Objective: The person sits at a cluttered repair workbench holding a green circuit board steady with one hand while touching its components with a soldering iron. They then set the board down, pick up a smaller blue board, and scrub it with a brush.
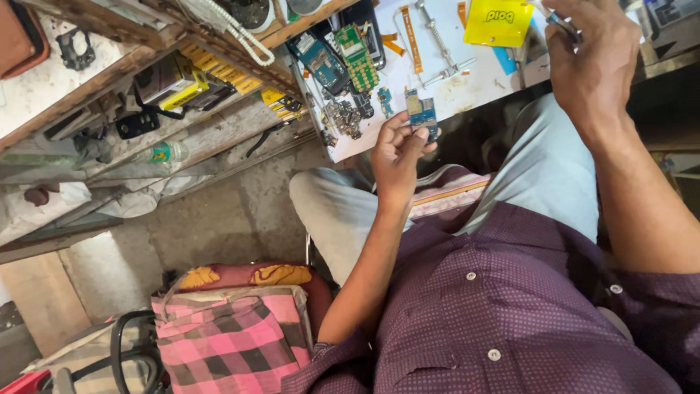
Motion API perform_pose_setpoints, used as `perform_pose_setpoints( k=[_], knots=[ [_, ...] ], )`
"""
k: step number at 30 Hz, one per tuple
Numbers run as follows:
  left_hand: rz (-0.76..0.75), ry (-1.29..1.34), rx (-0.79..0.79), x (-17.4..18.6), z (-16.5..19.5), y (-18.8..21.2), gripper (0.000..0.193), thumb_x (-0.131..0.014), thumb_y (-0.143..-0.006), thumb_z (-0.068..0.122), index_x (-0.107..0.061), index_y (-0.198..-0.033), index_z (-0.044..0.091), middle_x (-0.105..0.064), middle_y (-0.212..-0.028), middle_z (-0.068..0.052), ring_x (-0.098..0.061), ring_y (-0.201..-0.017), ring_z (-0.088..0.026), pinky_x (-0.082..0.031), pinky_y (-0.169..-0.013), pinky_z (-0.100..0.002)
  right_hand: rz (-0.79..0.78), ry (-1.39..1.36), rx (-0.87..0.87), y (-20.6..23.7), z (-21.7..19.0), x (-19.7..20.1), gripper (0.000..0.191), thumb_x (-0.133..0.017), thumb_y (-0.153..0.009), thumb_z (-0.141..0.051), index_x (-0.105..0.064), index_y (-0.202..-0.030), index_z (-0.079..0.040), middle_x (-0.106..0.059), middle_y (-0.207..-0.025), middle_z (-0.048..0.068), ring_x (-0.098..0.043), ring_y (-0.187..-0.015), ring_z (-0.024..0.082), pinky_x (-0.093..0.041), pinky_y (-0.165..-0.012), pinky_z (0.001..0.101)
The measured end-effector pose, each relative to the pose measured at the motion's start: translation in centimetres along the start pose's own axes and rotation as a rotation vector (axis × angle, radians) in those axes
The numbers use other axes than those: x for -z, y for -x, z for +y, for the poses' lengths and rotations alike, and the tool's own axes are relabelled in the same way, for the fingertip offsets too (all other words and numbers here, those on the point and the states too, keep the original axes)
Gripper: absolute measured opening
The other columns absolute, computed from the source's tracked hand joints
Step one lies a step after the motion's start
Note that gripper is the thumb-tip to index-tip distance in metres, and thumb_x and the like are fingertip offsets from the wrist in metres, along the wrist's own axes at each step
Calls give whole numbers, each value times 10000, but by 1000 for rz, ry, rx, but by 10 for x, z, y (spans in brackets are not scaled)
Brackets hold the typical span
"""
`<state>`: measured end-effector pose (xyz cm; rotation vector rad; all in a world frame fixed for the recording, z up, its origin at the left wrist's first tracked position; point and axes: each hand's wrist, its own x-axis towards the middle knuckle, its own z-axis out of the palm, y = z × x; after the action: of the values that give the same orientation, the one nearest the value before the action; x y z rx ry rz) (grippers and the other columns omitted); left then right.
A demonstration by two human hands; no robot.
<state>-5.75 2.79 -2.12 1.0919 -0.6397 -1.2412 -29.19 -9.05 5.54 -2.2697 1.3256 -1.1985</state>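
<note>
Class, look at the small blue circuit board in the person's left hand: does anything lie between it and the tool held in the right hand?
Nothing visible does. The left hand pinches the circuit board at the white worktop's edge. The right hand holds its thin tool farther along; only loose worktop parts lie between.

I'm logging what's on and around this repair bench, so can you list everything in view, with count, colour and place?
small circuit board: one, blue and gold, pinched in the left hand's fingertips
worktop: one, white, scuffed, top centre
loose circuit boards: several, green and blue, on the worktop's left part
yellow packet: one, yellow, top of the worktop
metal clamp tool: one, silver, lying on the worktop
wooden shelves: brown, upper left, crowded with parts
plastic bottle: one, clear with green label, on its side on a shelf
checked cloth: one, pink and black, bottom left
left hand: holds the small circuit board
right hand: top right, holds a thin tool, mostly hidden
</note>
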Motion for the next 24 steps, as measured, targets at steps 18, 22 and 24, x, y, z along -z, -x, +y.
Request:
perform_pose_setpoints(
  k=[18, 22, 24],
  knots=[
    [171, -231, 62, -17, 24, -18, 430, -734, -911, 73, -562, -1288, -44, -740, -934, -95, -705, -712, -121, -505, -536, -218, 5, 388, 37, -17, 28, -9, 282, -704, -861, 59, -765, -1122, -26, -671, -1183, 183, -631, -1085, 393, -499, -876, 479],
    [131, -232, 17, -18, 28, -24, 476, -727, -921, 43, -540, -1341, -80, -732, -937, -111, -726, -750, -140, -573, -626, -241, 45, 309, 4, -20, 8, 0, 188, -739, -951, 20, -745, -1133, -28, -678, -1185, 147, -640, -1114, 368, -515, -913, 470],
    [94, -241, -8, -18, 30, -24, 528, -723, -915, 28, -518, -1388, -84, -734, -959, -105, -725, -782, -133, -584, -668, -243, 68, 266, -14, -20, -1, 7, 182, -740, -977, 17, -736, -1154, -24, -678, -1171, 147, -652, -1097, 361, -525, -908, 451]
  ],
)
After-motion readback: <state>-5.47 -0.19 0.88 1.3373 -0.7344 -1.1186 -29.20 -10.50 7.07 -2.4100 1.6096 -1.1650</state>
